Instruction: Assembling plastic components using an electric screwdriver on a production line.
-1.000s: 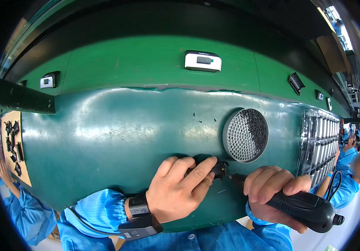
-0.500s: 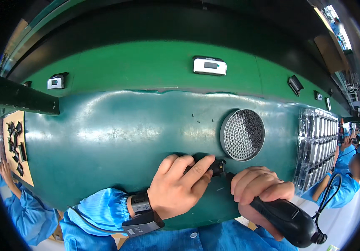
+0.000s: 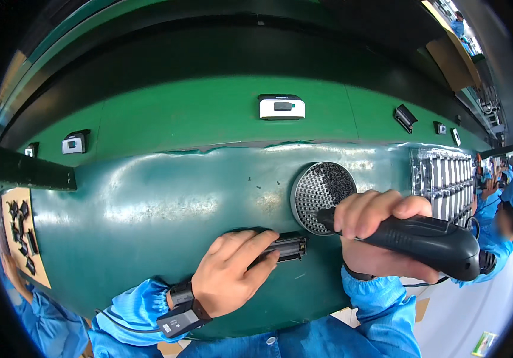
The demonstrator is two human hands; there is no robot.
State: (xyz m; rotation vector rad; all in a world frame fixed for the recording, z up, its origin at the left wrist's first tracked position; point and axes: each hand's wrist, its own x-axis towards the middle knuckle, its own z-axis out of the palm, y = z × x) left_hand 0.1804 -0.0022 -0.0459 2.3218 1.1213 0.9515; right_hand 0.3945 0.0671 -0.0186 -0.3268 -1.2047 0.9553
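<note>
My left hand (image 3: 228,273) rests on the green table with its fingers closed round a black plastic part (image 3: 292,247), whose grooved end sticks out to the right. In my right hand (image 3: 371,232) is a black electric screwdriver (image 3: 426,240), held nearly level with its cord end to the right. The screwdriver's nose is over the lower right of a round dish (image 3: 305,200) with a perforated plate; its tip is hard to make out. Small black screws (image 3: 338,180) are heaped on the dish's upper right side.
Behind the table runs a green belt (image 3: 179,125) carrying white-and-black devices (image 3: 282,108) and a black part (image 3: 406,118). A clear tray (image 3: 417,179) of white pieces stands right. Black parts lie on cardboard (image 3: 40,268) at left, below a green bar (image 3: 30,170). Co-workers sit on both sides.
My right hand has moved the screwdriver up from beside the black part to over the dish. The black part shows more of its length beyond my left fingers. The whole view has shifted slightly.
</note>
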